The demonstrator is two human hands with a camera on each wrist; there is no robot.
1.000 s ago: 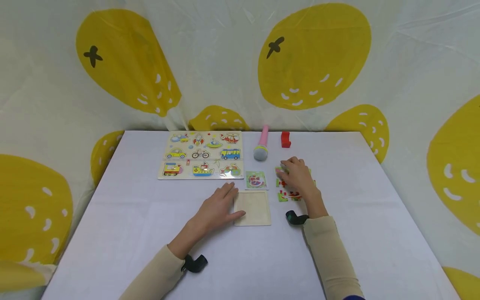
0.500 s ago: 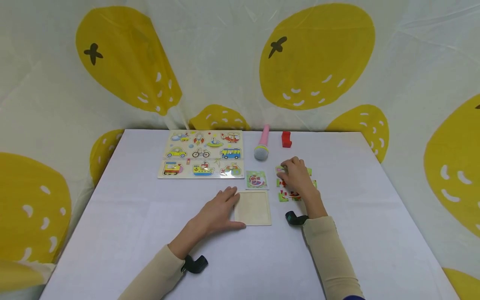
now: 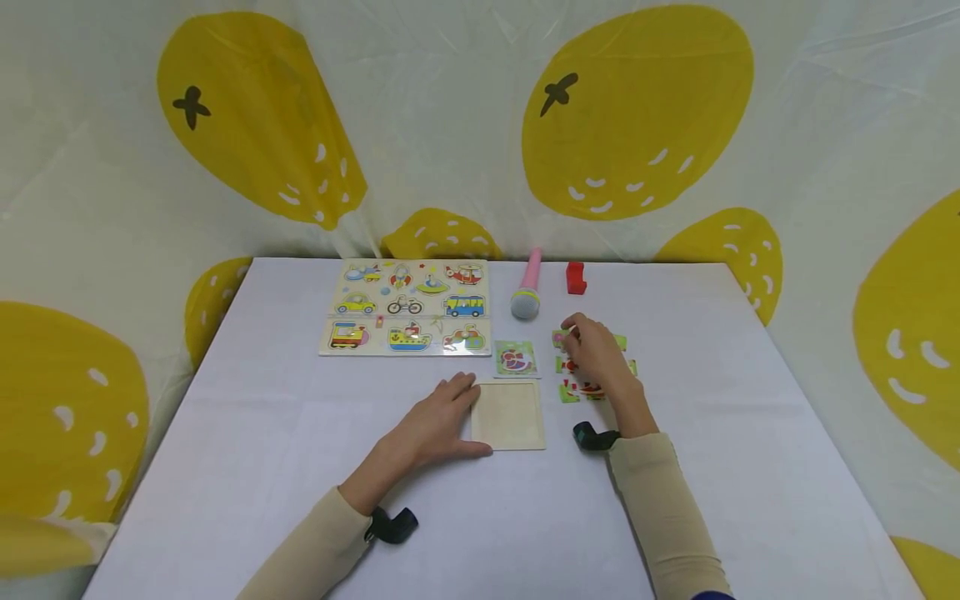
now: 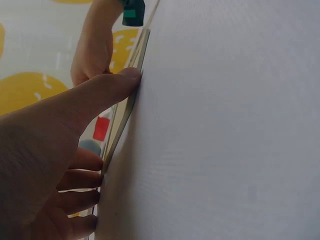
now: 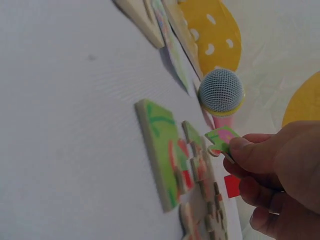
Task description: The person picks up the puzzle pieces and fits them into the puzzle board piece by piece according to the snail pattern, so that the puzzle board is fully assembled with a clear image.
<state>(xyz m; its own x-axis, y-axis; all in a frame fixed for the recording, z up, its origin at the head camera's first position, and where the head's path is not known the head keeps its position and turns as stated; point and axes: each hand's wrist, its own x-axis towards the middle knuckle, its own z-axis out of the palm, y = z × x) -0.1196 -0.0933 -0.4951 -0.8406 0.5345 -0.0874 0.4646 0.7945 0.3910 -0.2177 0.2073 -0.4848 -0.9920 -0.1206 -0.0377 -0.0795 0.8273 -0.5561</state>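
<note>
My left hand (image 3: pixel 438 425) rests at the left side of a square wooden puzzle tray (image 3: pixel 513 417), fingers spread. Its thumb touches the tray's near edge in the left wrist view, and the other fingertips lie along the rim. Between thumb and fingers, my right hand (image 3: pixel 596 354) pinches a small green jigsaw piece (image 5: pixel 217 137) with pink and red print. It is held up over several loose jigsaw pieces (image 5: pixel 160 150) on the white cloth. The head view shows these pieces (image 3: pixel 570 393) partly covered by the right hand. Beyond the tray lies a small picture card (image 3: pixel 516 358).
A wooden vehicle puzzle board (image 3: pixel 405 325) lies at the back left. To its right are a pink toy microphone (image 3: pixel 527 302) with a grey head and a small red block-like object (image 3: pixel 575 278). A patterned curtain (image 3: pixel 450 125) hangs behind the table.
My right fingers have drawn together and risen slightly, a jigsaw piece now pinched in them. My left fingers have slid a little toward the near side along the tray.
</note>
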